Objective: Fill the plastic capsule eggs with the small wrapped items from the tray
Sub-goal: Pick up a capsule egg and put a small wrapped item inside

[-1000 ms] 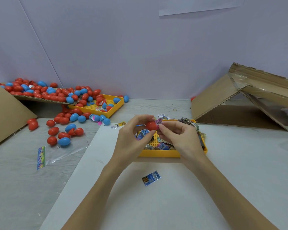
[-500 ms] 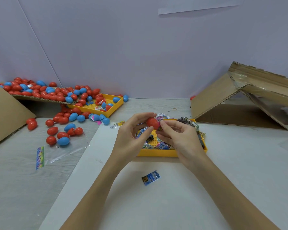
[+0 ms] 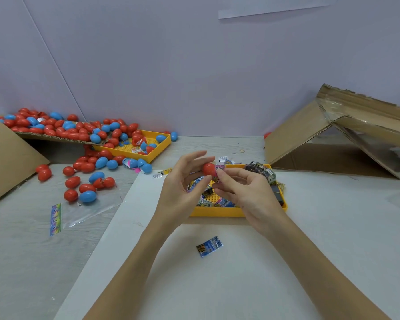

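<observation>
My left hand (image 3: pixel 183 188) pinches a red capsule egg (image 3: pixel 208 169) between thumb and fingers, above the near yellow tray (image 3: pixel 217 212). Against the egg's right side my right hand (image 3: pixel 247 195) presses a small pink wrapped item (image 3: pixel 219 168) with its fingertips. The tray holds several small wrapped packets (image 3: pixel 222 202), partly hidden by both hands. One blue wrapped packet (image 3: pixel 209 246) lies loose on the white sheet in front of the tray.
A heap of red and blue eggs (image 3: pixel 62 128) covers a cardboard flap and a second yellow tray (image 3: pixel 157 150) at the far left; more eggs (image 3: pixel 83 183) lie scattered on the table. A clear plastic bag (image 3: pixel 88 209) lies left. An open cardboard box (image 3: pixel 337 139) stands at right.
The red egg stays held between both hands above the tray; the pink packet shows again at its right side, and my left fingers have spread a little.
</observation>
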{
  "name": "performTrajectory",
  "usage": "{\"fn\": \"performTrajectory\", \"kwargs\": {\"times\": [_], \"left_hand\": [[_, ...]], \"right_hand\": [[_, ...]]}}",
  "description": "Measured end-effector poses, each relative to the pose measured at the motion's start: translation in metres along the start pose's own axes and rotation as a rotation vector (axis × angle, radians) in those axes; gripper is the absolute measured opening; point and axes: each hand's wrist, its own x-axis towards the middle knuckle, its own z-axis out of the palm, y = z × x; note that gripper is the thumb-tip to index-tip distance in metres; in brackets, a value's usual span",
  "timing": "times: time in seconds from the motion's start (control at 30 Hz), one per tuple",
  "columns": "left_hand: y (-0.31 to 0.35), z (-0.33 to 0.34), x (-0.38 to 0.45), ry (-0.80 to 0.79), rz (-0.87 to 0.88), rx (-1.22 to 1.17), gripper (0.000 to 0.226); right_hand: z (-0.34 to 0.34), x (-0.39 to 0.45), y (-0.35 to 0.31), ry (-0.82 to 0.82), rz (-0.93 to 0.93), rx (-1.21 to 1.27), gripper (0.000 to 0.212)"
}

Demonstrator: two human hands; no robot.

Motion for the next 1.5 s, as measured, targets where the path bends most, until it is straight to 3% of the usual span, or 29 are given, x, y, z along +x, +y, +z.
{"fn": "performTrajectory", "kwargs": {"times": [0.13, 0.27, 0.43, 0.67, 1.07, 1.17, 1.27, 1.4, 1.5], "left_hand": [[-0.002, -0.001, -0.001, 0.026, 0.019, -0.021, 0.037], [0.002, -0.001, -0.001, 0.017, 0.028, -0.057, 0.044], [0.002, -0.005, 0.002, 0.071, 0.042, -0.062, 0.040], [0.000, -0.006, 0.002, 0.045, 0.100, -0.054, 0.033], [-0.001, -0.001, -0.001, 0.094, -0.043, 0.005, 0.028], [-0.005, -0.006, 0.000, 0.181, -0.073, 0.096, 0.025], [-0.009, -0.011, 0.004, 0.252, -0.122, 0.142, 0.023], [-0.013, -0.013, 0.005, 0.295, -0.192, 0.144, 0.031], [-0.018, -0.014, 0.007, 0.288, -0.220, 0.199, 0.028]], "right_hand": [[0.000, 0.000, -0.002, -0.025, 0.033, 0.079, 0.029], [-0.002, 0.000, -0.005, -0.110, 0.158, 0.241, 0.035], [-0.003, 0.003, -0.008, -0.202, 0.346, 0.299, 0.028], [-0.006, 0.004, -0.009, -0.283, 0.444, 0.379, 0.032], [-0.009, 0.008, -0.003, -0.236, 0.269, 0.195, 0.037], [-0.021, 0.023, -0.024, -0.236, 0.324, 0.375, 0.040], [-0.046, 0.050, -0.079, -0.178, 0.207, 0.673, 0.038], [-0.075, 0.077, -0.130, -0.089, -0.007, 0.961, 0.069], [-0.081, 0.076, -0.107, -0.158, 0.060, 0.766, 0.085]]}}
